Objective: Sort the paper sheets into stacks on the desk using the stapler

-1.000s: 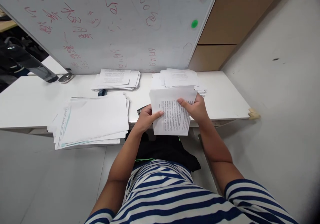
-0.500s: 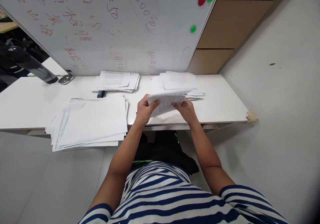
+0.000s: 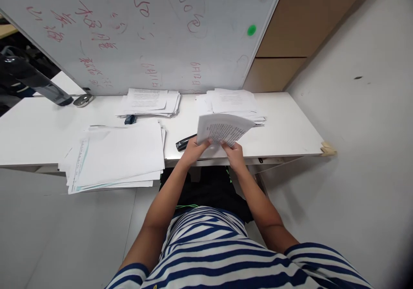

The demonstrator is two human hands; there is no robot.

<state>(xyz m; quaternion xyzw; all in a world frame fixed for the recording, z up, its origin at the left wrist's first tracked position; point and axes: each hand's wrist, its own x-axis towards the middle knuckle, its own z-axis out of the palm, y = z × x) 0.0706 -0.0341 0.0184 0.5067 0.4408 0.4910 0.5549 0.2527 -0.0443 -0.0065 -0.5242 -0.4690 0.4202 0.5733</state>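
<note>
Printed sheets of paper [image 3: 224,127] are held up between my two hands above the desk's front edge, tilted, with text facing me. My left hand [image 3: 195,150] grips their lower left part, thumb on the printed side. My right hand [image 3: 234,154] pinches the lower edge a little to the right, its thumb also in front. Whether it is one sheet or a few, I cannot tell. Just left of my left hand lies a black stapler-like tool [image 3: 185,143], partly hidden by the hand and paper. Behind the held paper sits a stack of printed sheets [image 3: 234,100].
Another printed stack [image 3: 146,100] lies at the back of the white desk [image 3: 284,129], a small dark blue object [image 3: 130,119] before it. A large pile of sheets [image 3: 119,155] overhangs the front edge at left. A mouse [image 3: 83,100] and dark bottle [image 3: 48,86] stand near the whiteboard [image 3: 219,35].
My hands have come closer together along the paper's lower edge, and the sheets now stand up more, fanning at the top. More of the black tool beside my left hand shows.
</note>
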